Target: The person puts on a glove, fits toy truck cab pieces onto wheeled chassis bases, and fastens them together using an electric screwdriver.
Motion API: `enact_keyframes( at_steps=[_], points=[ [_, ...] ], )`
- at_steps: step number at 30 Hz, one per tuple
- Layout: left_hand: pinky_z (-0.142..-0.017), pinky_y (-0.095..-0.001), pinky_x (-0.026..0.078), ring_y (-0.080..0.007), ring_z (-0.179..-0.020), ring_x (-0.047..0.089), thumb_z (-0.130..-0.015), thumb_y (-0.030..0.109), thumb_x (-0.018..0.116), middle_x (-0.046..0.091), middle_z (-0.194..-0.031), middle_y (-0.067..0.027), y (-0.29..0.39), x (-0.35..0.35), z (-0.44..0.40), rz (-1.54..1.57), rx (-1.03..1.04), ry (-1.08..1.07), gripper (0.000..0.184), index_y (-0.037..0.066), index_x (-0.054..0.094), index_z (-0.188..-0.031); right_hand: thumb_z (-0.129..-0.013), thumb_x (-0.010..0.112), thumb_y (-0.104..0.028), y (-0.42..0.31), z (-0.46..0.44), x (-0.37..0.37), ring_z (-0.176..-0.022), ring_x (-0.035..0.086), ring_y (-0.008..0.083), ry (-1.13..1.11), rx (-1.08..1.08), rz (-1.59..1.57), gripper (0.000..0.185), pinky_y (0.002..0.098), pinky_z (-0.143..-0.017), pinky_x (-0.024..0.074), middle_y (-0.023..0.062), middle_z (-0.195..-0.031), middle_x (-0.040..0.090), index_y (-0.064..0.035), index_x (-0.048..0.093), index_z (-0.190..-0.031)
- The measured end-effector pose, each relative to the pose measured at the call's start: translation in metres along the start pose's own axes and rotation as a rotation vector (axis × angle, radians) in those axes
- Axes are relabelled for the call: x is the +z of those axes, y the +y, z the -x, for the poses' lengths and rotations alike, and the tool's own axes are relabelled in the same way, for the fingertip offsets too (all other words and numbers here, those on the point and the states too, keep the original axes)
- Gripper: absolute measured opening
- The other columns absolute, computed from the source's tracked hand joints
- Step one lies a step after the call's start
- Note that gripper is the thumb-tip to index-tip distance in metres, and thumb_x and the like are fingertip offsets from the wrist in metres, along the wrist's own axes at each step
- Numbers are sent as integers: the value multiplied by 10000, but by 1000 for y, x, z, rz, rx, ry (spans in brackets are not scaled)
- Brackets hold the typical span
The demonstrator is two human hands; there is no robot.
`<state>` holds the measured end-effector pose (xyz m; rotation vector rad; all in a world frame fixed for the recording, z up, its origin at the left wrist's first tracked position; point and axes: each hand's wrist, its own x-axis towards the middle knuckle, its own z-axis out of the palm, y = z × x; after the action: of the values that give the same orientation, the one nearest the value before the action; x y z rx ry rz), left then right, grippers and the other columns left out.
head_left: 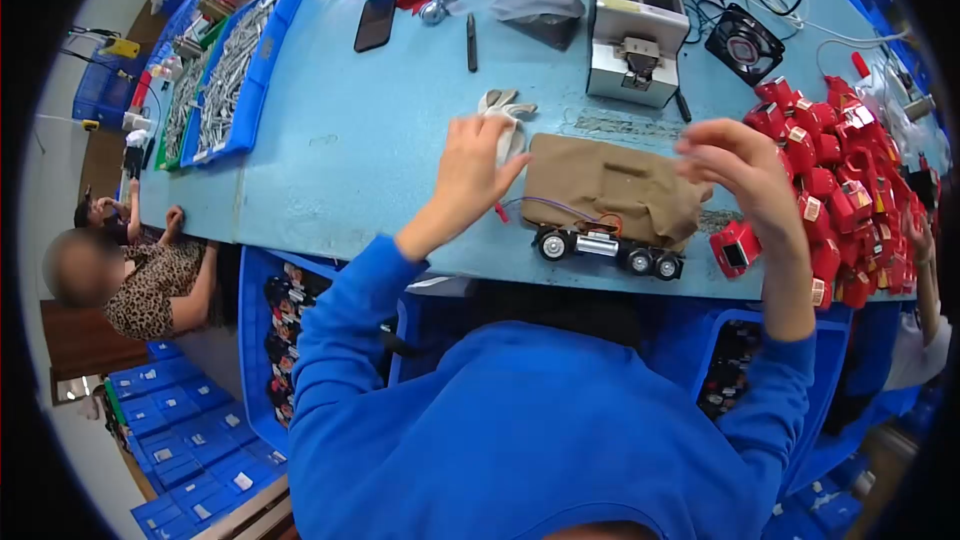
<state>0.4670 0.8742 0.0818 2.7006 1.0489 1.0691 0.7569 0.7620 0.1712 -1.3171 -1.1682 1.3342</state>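
Observation:
A black toy truck chassis (600, 246) with silver wheels and thin coloured wires stands at the front edge of a brown cloth-covered pad (570, 168). My left hand (468, 172) hovers left of the pad, fingers and thumb apart and holding nothing. Behind its fingertips lies a crumpled white glove or cloth (508, 107). Over the pad's right end is my right hand (742, 168), its fingers loosely bent and apart, with nothing visible in them. One red truck cab (735, 248) sits right of the chassis, below my right hand.
Many red cabs (835, 180) are heaped on the right. Behind the pad stands a bench machine (636, 50), beside a black fan (745, 45) and cables. A phone (376, 21), a black pen-like tool (471, 43) and a blue parts tray (235, 80) lie leftward. Other people sit at both sides.

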Motion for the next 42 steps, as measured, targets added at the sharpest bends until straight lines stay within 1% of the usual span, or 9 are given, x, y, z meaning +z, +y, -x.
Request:
enact_keyframes(
  at_steps=[3,9,12,21,28,30,37,40,42],
  points=[
    [-689,-354,482,-287,-806,605,-795,88,609,619,-882,-151,-24,47,6,-122,-185,-164,250,12,558,-1027,-877,576,-127,28,-54,26,-900,615,132,-160,17,4,245,257,-784,498,84,-992,640,28,596,-1065],
    [-731,-345,482,-255,-1020,519,-804,129,634,524,-1099,-190,-95,5,27,1003,-1007,156,354,-15,508,-1102,-881,569,-115,32,-66,46,-918,609,121,-193,131,-5,219,246,-797,480,73,-985,637,24,599,-1048],
    [-771,-347,467,-261,-995,529,-788,110,643,522,-1108,-174,-86,-11,67,392,-930,260,377,-22,504,-1112,-883,563,-110,49,-70,49,-934,606,140,-203,201,-34,225,262,-815,487,92,-1005,632,29,591,-1058],
    [-813,-382,450,-299,-954,542,-705,63,620,563,-1057,-151,-117,12,84,-130,-615,159,405,34,558,-1104,-876,568,-67,69,-100,127,-989,596,161,-419,405,-410,260,261,-857,477,115,-1074,605,45,548,-1109],
    [-778,-391,428,-326,-878,538,-755,83,633,594,-891,-153,-78,10,36,500,-637,-26,98,30,596,-828,-869,545,-27,64,-97,165,-1131,523,192,-301,328,-529,386,280,-969,402,149,-1200,538,74,461,-1231],
    [-760,-384,434,-301,-853,552,-773,85,623,608,-860,-134,-58,11,25,392,-591,48,111,25,593,-861,-868,524,-10,71,-93,167,-1243,429,190,-255,251,-593,486,280,-1037,326,160,-1306,460,93,366,-1316],
    [-743,-386,445,-291,-813,567,-788,67,599,616,-843,-138,-39,28,9,17,-453,270,124,10,589,-898,-859,507,4,67,-77,159,-1287,370,205,-79,186,-714,499,299,-1054,304,171,-1340,422,109,346,-1320],
    [-713,-382,461,-284,-774,586,-785,60,601,619,-827,-149,-55,38,22,172,-553,-105,136,-7,596,-904,-860,487,17,76,-80,161,-1286,368,213,-41,163,-748,493,309,-1065,294,185,-1339,417,123,335,-1318],
    [-687,-369,469,-285,-749,597,-786,53,600,620,-812,-156,-48,32,16,265,-518,-33,138,-14,600,-907,-860,471,31,84,-84,169,-1283,370,215,-52,151,-841,479,312,-1072,285,190,-1329,424,133,339,-1309]
  ],
)
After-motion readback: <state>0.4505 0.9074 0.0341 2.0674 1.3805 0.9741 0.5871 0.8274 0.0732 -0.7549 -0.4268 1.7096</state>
